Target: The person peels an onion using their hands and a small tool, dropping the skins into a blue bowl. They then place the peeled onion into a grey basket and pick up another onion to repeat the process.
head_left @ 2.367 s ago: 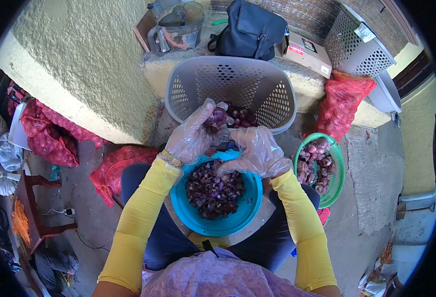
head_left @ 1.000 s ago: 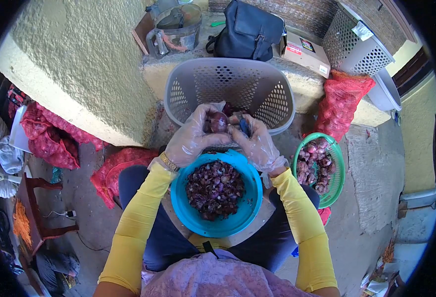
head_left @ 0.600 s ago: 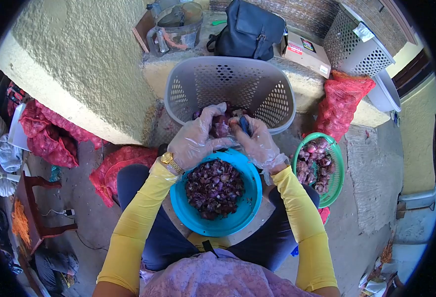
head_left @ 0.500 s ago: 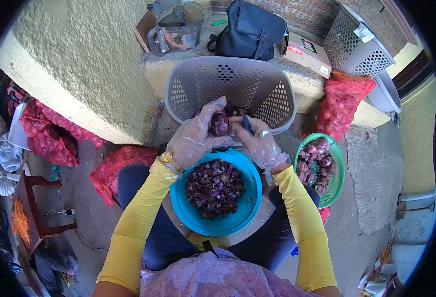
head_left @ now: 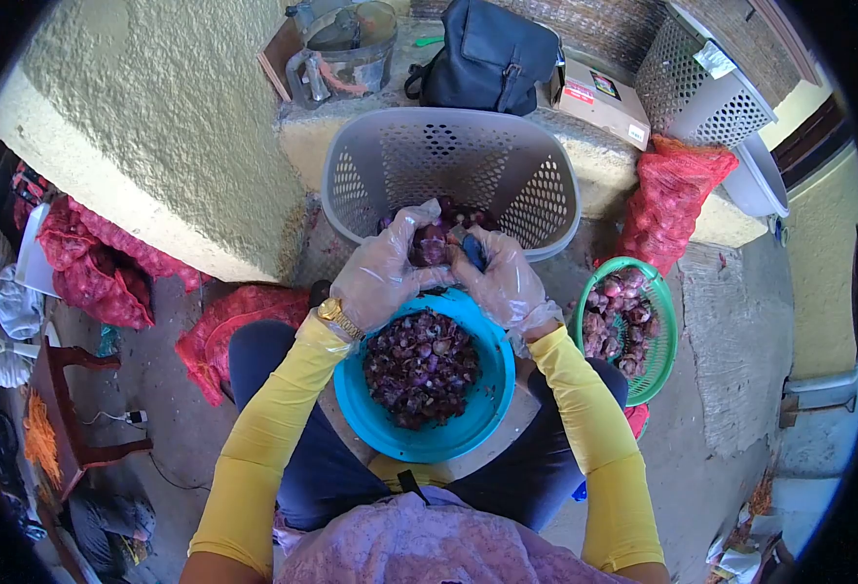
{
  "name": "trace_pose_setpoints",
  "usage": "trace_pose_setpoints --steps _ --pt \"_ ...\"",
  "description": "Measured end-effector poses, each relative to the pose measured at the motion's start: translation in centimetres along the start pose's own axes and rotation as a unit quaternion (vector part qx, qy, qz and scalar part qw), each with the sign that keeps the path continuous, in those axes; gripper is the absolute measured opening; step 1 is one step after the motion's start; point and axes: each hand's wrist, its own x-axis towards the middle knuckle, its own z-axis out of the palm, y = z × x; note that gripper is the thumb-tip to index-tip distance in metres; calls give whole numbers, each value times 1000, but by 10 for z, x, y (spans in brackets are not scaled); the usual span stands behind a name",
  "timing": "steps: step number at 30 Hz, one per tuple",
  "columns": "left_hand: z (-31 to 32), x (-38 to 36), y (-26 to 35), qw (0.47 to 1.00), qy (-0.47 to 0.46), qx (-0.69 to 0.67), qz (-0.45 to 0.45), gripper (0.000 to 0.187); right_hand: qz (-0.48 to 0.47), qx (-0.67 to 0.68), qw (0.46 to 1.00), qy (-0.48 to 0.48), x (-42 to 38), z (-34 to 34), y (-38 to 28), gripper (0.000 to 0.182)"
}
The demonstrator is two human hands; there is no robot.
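Note:
In a clear plastic glove, my left hand [head_left: 375,279] has its fingers closed around a red onion [head_left: 429,249]. My right hand [head_left: 507,284], gloved the same way, grips a small knife [head_left: 474,251] by its blue handle, close against the onion; the blade is mostly hidden. Both hands meet over the far rim of a blue basin [head_left: 495,404], which holds a heap of purple onion skins and trimmings [head_left: 421,370]. Just beyond the hands stands a grey perforated basket [head_left: 351,180] with red onions [head_left: 468,216] at its bottom.
A green basket [head_left: 669,336] of red onions sits at right, near a red mesh sack [head_left: 677,200]. More mesh sacks [head_left: 244,326] lie at left. On the ledge behind are a black bag [head_left: 497,58], a cardboard box [head_left: 599,102] and a clear bucket [head_left: 351,63].
The hands stay at the onion; my right hand and the knife have turned slightly, with the blue handle showing more. The view has shifted a little.

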Motion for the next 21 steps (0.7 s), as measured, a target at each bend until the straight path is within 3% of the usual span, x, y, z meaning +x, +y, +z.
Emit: trace_pose_setpoints --steps 6,8,13,21 --pt "2 1 -2 997 -24 -70 -19 65 -16 51 998 28 5 3 8 23" --pt "2 2 -9 965 -55 -242 -80 62 -24 65 997 17 7 -2 11 20" --pt "-2 8 -3 968 -75 -229 -62 62 -21 126 992 8 5 -6 1 18" --pt "-5 9 -6 915 -104 -376 -100 63 104 146 984 -5 7 -10 0 21"
